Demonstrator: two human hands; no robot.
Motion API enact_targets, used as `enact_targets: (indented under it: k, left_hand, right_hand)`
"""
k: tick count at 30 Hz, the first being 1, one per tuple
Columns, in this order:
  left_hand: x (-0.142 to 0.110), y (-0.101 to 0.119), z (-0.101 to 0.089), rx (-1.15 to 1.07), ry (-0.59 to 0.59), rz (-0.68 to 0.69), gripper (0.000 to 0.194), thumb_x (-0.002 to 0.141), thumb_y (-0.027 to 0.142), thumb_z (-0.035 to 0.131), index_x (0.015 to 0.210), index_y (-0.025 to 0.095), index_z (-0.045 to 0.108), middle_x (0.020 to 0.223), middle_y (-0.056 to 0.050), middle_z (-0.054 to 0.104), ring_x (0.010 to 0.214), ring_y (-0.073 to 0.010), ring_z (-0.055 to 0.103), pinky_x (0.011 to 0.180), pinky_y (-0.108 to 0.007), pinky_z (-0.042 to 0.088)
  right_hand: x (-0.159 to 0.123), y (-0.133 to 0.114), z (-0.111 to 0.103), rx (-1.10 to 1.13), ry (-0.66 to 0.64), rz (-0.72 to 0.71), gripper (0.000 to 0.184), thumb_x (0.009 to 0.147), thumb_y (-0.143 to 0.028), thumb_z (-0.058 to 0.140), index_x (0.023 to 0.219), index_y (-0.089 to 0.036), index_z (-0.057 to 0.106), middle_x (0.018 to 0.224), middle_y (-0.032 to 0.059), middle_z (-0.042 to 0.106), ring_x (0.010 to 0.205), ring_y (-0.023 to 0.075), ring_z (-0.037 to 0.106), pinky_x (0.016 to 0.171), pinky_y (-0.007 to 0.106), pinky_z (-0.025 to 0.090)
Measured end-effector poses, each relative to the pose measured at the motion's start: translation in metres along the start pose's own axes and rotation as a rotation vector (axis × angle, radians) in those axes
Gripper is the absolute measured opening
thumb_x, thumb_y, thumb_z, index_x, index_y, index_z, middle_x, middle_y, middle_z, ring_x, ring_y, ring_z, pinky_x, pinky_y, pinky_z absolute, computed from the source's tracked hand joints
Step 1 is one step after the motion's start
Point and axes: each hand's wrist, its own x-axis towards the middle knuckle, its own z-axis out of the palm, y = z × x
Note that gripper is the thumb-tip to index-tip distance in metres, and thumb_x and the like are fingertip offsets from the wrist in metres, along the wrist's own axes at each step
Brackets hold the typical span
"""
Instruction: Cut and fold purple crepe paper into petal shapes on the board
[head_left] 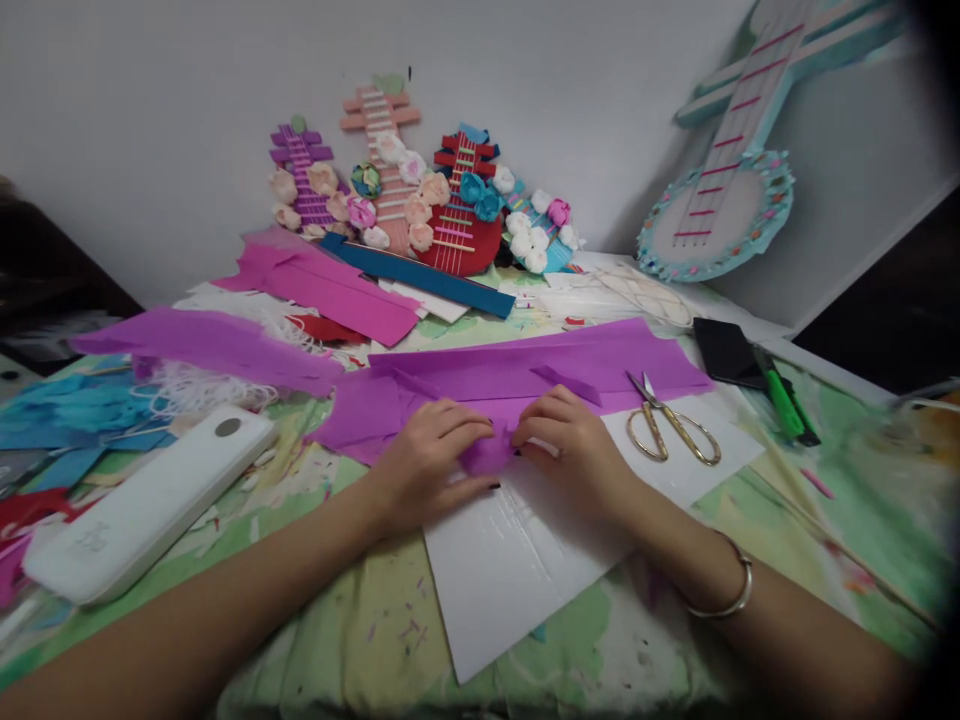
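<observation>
Between my two hands is a small piece of purple crepe paper [487,455], somewhat blurred. My left hand [431,460] grips it from the left with thumb and fingers. On its right edge, the bent fingers of my right hand [574,445] pinch it. Both hands are above a white board [517,580]. Just behind them stretches a long sheet of purple crepe paper [480,375], with a narrow purple strip [566,383] lying on it. Gold-handled scissors [667,425] rest to the right of my right hand, blades apart.
At left lie a white oblong device [150,510], white string [206,385] and blue crepe paper [75,405]. A black phone [726,350] and a green cutter [784,400] are at right. Decorated toy instruments [457,220] lean on the wall behind a blue strip [427,278].
</observation>
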Motion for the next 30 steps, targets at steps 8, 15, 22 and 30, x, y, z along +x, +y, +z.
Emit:
enact_targets:
  k: [8,15,22,30]
  left_hand:
    - [0.000,0.000,-0.002,0.083,-0.021,0.056,0.009,0.084,0.009,0.056,0.082,0.013,0.064,0.089,-0.009,0.061,0.087,-0.0214,0.052,0.077,-0.036,0.045]
    - [-0.004,-0.006,0.002,-0.055,-0.098,-0.059,0.013,0.087,0.013,0.056,0.085,0.015,0.070,0.084,-0.007,0.066,0.081,-0.0189,0.056,0.073,-0.032,0.046]
    - [0.000,0.001,0.006,-0.181,-0.115,-0.192,0.009,0.081,0.012,0.063,0.081,0.018,0.070,0.080,-0.003,0.067,0.079,-0.0170,0.059,0.071,-0.029,0.047]
    - [0.004,0.005,0.002,-0.241,-0.167,-0.345,0.010,0.074,0.009,0.067,0.076,0.018,0.072,0.075,-0.002,0.069,0.073,-0.0159,0.059,0.067,-0.028,0.045]
  right_hand:
    - [0.000,0.013,-0.003,0.323,-0.079,0.431,0.017,0.065,-0.003,0.072,0.067,-0.020,0.074,0.068,0.0006,0.067,0.067,0.0144,0.060,0.064,0.028,0.047]
    - [-0.002,0.014,-0.010,0.362,-0.263,0.487,0.016,0.069,-0.006,0.069,0.074,-0.020,0.076,0.074,0.0019,0.070,0.067,0.0149,0.064,0.066,0.028,0.049]
    - [-0.011,0.011,-0.014,0.356,-0.195,0.464,0.013,0.071,-0.008,0.069,0.075,-0.019,0.075,0.074,0.0028,0.066,0.069,0.0144,0.061,0.065,0.027,0.046]
    - [-0.014,0.008,-0.016,0.281,-0.268,0.361,0.011,0.075,-0.011,0.067,0.079,-0.019,0.074,0.076,0.0030,0.065,0.075,0.0152,0.057,0.070,0.029,0.043]
